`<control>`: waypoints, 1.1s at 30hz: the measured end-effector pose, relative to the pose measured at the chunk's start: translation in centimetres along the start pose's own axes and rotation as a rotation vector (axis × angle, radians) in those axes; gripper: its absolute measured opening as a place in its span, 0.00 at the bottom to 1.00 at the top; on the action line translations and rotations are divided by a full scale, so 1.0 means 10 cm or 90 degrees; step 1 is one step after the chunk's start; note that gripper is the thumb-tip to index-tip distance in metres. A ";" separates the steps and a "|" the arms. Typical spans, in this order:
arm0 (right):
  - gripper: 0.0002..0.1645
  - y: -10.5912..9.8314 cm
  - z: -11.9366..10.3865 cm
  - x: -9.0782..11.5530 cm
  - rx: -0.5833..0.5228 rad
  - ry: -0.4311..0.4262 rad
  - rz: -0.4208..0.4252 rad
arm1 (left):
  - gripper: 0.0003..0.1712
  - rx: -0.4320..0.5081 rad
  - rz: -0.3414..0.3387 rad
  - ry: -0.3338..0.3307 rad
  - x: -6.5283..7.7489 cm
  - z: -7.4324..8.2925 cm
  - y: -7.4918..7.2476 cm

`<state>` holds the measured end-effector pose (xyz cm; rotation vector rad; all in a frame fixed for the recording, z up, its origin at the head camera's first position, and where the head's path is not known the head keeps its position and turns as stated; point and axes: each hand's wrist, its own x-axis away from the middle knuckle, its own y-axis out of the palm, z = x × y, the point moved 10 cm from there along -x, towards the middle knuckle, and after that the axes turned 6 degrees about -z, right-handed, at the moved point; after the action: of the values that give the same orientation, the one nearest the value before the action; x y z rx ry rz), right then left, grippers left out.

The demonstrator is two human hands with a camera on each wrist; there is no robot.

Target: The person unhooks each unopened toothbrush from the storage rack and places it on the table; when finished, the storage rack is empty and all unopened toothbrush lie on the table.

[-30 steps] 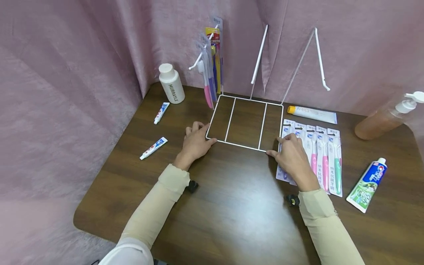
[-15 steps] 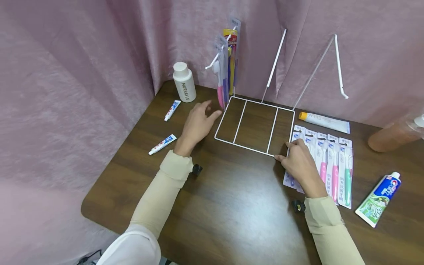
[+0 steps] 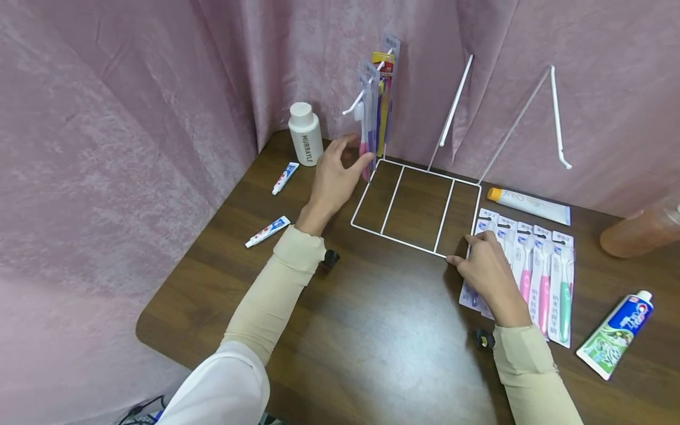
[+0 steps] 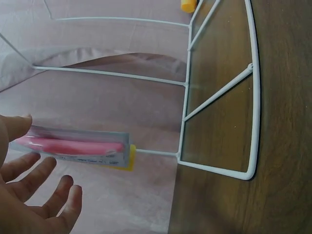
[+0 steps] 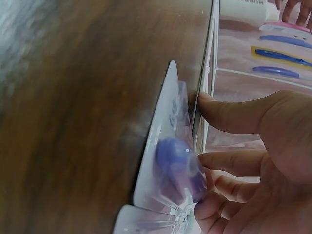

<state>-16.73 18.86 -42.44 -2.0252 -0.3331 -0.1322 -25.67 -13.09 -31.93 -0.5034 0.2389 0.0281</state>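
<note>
A white wire display rack (image 3: 392, 200) stands on the table, its three hooks rising at the back. Packaged toothbrushes hang from its left hook, the foremost one a pink-handled toothbrush (image 3: 363, 144). My left hand (image 3: 334, 180) is raised beside that pack. In the left wrist view, thumb and spread fingers lie on either side of the pink toothbrush (image 4: 73, 146), close to its edges. My right hand (image 3: 486, 265) holds the rack's front right corner between thumb and index finger. Below that hand, a row of packaged toothbrushes (image 3: 543, 277) lies flat, partly hidden by it.
A white bottle (image 3: 306, 141) stands behind two small toothpaste tubes (image 3: 285, 178) on the left. At the right are a yellow-capped tube (image 3: 531, 205), an amber bottle (image 3: 637, 233) and a blue-green toothpaste tube (image 3: 616, 333). A pink curtain (image 3: 159, 118) hangs behind the table.
My left hand has let go of the rack's front left corner and moved up and back to the hanging toothbrushes. My right hand has stayed at its corner, while the head view has shifted.
</note>
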 end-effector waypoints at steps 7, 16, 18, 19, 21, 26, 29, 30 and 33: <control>0.46 0.21 0.39 -0.20 0.008 -0.015 0.041 | 0.28 0.012 0.023 0.003 0.03 -0.02 0.01; 0.50 0.20 0.36 -0.20 -0.002 -0.015 0.035 | 0.25 0.022 0.049 0.035 0.15 0.05 -0.05; 0.50 0.20 0.35 -0.20 -0.004 -0.011 0.034 | 0.25 0.026 0.045 0.036 0.17 0.05 -0.04; 0.49 0.19 0.34 -0.20 -0.002 -0.012 0.038 | 0.25 0.027 0.044 0.036 0.18 0.05 -0.04; 0.49 0.19 0.34 -0.20 -0.002 -0.016 0.040 | 0.26 0.034 0.044 0.035 0.19 0.05 -0.04; 0.50 0.22 0.36 -0.23 0.000 -0.022 0.039 | 0.26 0.052 0.046 0.040 0.21 0.05 -0.04; 0.50 0.24 0.41 -0.26 0.002 -0.020 0.039 | 0.25 0.073 0.045 0.043 0.22 0.06 -0.03; 0.51 0.25 0.42 -0.26 0.003 -0.021 0.037 | 0.25 0.085 0.044 0.043 0.21 0.06 -0.02; 0.49 0.18 0.30 -0.19 0.000 -0.008 0.026 | 0.24 0.121 0.041 0.041 0.21 0.03 -0.01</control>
<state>-18.17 20.44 -45.82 -2.0327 -0.2993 -0.0931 -23.58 -13.08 -32.11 -0.3077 0.3180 0.0517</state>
